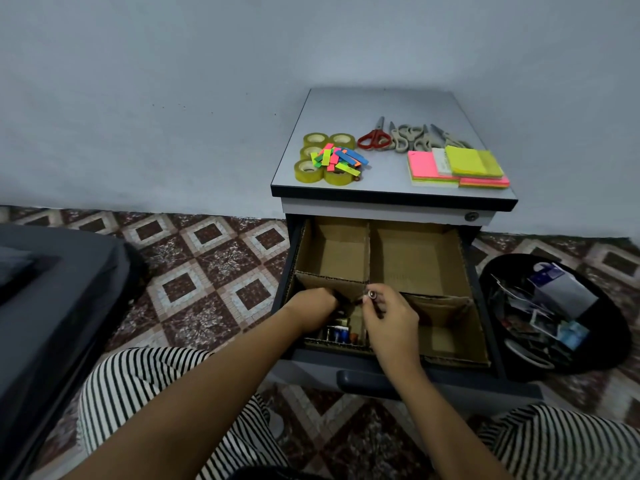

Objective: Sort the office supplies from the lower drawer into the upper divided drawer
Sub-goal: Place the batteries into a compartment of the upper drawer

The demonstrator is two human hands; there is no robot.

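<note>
The upper drawer (481, 306) is pulled out, split by cardboard dividers (369, 254) into several compartments. Both hands are over its front left compartment, which holds small items (337, 332) with blue and metal parts. My left hand (313, 304) reaches down into it with curled fingers, around something dark that I cannot make out. My right hand (389, 315) pinches a small silver-tipped object (371, 294) above the divider. On the cabinet top (391, 98) lie tape rolls (311, 168), coloured tabs (337, 159), scissors (405, 136) and sticky note pads (460, 168). The lower drawer is hidden.
A black bin (554, 317) full of scrap paper stands right of the cabinet. A dark grey piece of furniture (52, 289) fills the left side. My knees in striped trousers (138, 386) frame the drawer front. Patterned tile floor (207, 265) lies left of the cabinet.
</note>
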